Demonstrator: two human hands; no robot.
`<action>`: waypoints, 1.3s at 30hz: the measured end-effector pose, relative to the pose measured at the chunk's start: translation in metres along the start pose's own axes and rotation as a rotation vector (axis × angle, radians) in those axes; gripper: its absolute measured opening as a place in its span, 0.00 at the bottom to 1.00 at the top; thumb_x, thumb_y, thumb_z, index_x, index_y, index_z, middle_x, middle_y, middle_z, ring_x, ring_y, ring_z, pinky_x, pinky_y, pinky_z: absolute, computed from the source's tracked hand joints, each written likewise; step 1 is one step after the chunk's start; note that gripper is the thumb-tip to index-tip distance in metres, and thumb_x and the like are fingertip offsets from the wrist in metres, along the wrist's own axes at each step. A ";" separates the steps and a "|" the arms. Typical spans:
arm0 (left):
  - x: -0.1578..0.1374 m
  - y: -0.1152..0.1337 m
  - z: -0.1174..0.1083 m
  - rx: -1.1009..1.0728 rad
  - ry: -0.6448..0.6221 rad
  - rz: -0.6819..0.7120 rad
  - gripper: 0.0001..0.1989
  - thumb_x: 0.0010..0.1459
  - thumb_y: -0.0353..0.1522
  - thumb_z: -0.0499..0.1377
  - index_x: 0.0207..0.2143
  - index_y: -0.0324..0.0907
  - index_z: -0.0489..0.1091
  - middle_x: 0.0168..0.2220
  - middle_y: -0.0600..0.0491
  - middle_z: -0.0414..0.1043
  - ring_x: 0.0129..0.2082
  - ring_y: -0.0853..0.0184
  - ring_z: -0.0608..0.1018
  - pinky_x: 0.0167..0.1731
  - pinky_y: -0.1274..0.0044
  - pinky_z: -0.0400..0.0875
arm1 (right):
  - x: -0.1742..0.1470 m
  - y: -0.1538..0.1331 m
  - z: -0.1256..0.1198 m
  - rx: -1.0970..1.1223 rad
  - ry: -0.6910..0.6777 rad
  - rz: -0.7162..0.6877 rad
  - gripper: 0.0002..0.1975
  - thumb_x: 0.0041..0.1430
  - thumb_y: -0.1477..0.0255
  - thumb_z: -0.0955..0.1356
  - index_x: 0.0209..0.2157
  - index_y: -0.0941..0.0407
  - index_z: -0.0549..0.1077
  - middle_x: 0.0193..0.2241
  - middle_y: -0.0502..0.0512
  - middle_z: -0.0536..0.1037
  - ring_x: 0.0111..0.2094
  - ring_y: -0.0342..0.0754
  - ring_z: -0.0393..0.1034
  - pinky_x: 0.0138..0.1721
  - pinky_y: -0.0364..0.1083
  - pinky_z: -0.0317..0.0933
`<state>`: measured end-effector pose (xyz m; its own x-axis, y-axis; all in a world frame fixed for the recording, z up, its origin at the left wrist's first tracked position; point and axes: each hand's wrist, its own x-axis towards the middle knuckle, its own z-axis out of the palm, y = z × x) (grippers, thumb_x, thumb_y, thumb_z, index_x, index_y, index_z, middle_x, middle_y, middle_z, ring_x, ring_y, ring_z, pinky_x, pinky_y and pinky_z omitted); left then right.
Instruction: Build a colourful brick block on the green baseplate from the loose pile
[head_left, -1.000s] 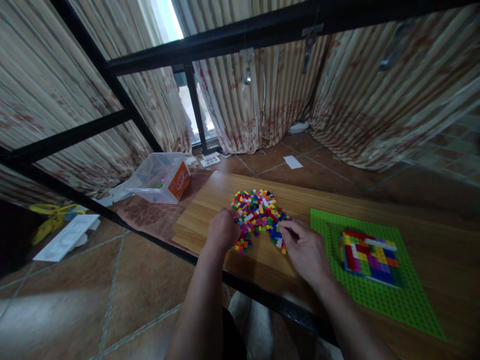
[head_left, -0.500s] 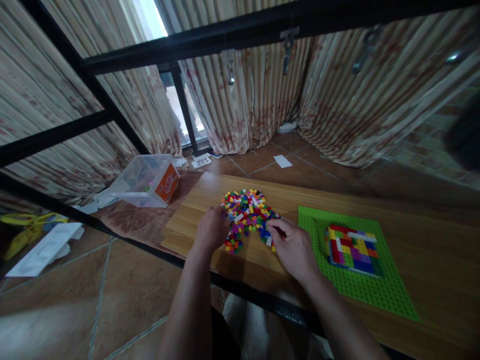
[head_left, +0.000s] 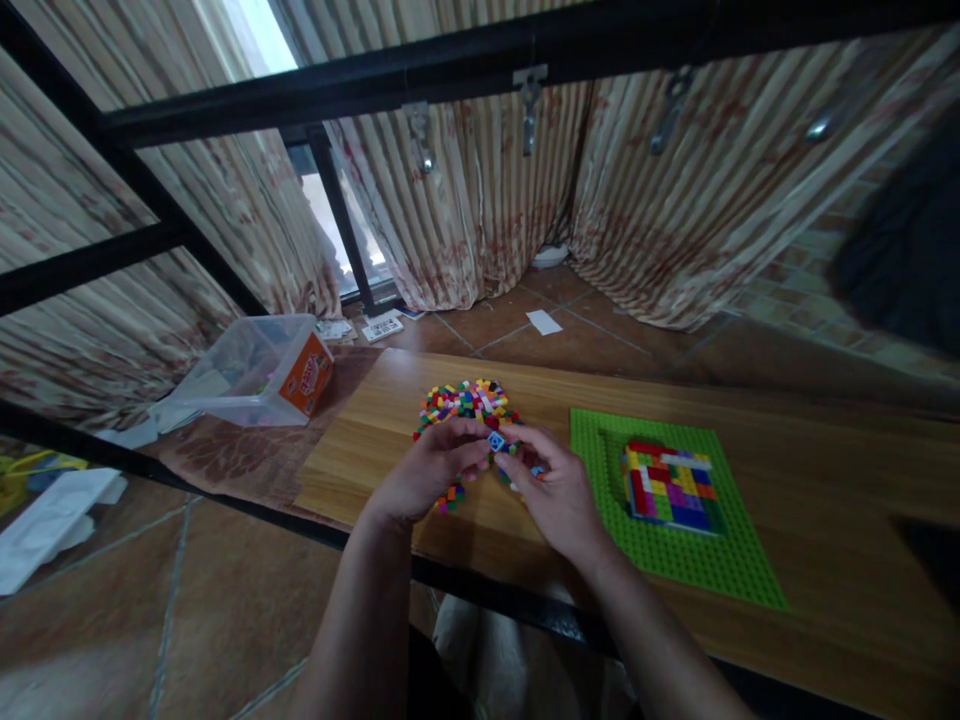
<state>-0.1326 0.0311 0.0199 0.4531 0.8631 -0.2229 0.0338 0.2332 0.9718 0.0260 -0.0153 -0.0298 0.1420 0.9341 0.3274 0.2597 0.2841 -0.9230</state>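
Observation:
A small blue building brick [head_left: 496, 441], its hollow side showing, is pinched between the fingertips of both hands. My left hand [head_left: 435, 465] grips it from the left, thumb and fingers closed. From the other side my right hand [head_left: 551, 485] has its thumb and forefinger on the same brick. Under and behind the hands lies a heap of loose coloured bricks [head_left: 469, 400], partly covered by them. To the right a green baseplate [head_left: 600, 510] carries a block of joined bricks [head_left: 671, 485] in red, yellow, white, purple and blue.
The bricks lie on a wooden board [head_left: 352, 440]. Left of it stands a clear plastic bin [head_left: 255, 370] with an orange label, on a brown cloth [head_left: 225, 460]. A black metal bar [head_left: 465, 90] crosses above, in front of striped curtains [head_left: 480, 200].
Both hands have come together over the heap and now hold a blue brick between them. Earlier they were apart, at either side of the pile. The view has turned slightly right.

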 end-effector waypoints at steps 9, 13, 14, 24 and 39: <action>0.008 -0.004 0.011 0.019 -0.092 0.021 0.20 0.51 0.46 0.64 0.30 0.36 0.72 0.25 0.54 0.68 0.24 0.75 0.68 0.25 0.82 0.61 | 0.001 -0.006 -0.009 -0.115 0.010 -0.091 0.09 0.61 0.69 0.67 0.43 0.52 0.76 0.38 0.54 0.77 0.37 0.46 0.73 0.39 0.45 0.67; 0.010 -0.005 0.013 0.134 -0.080 0.072 0.22 0.49 0.48 0.64 0.28 0.37 0.70 0.22 0.57 0.64 0.22 0.76 0.64 0.23 0.81 0.57 | 0.000 -0.006 -0.009 -0.187 0.001 -0.133 0.10 0.62 0.70 0.67 0.44 0.52 0.75 0.40 0.54 0.77 0.40 0.47 0.74 0.41 0.46 0.68; 0.011 -0.006 0.014 0.142 -0.074 0.081 0.22 0.49 0.48 0.63 0.27 0.37 0.70 0.21 0.58 0.63 0.22 0.76 0.63 0.23 0.81 0.56 | 0.000 -0.006 -0.009 -0.193 0.007 -0.138 0.10 0.62 0.70 0.67 0.45 0.52 0.75 0.40 0.55 0.77 0.40 0.47 0.74 0.41 0.46 0.68; 0.015 -0.013 0.024 -0.012 -0.034 -0.009 0.22 0.49 0.48 0.63 0.22 0.39 0.65 0.17 0.60 0.57 0.18 0.78 0.58 0.18 0.81 0.48 | -0.001 -0.012 -0.009 -0.250 0.069 -0.202 0.09 0.61 0.70 0.67 0.44 0.51 0.75 0.39 0.54 0.77 0.40 0.48 0.74 0.42 0.47 0.68; 0.009 -0.004 0.027 -0.287 -0.076 -0.133 0.21 0.40 0.42 0.72 0.24 0.36 0.67 0.18 0.61 0.57 0.17 0.81 0.55 0.15 0.83 0.43 | -0.001 -0.014 -0.015 -0.183 0.042 -0.204 0.06 0.61 0.72 0.68 0.39 0.53 0.76 0.36 0.53 0.78 0.37 0.45 0.74 0.39 0.44 0.67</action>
<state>-0.1040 0.0260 0.0162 0.5275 0.7832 -0.3292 -0.1508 0.4676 0.8710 0.0364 -0.0236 -0.0147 0.1081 0.8508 0.5143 0.4545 0.4178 -0.7867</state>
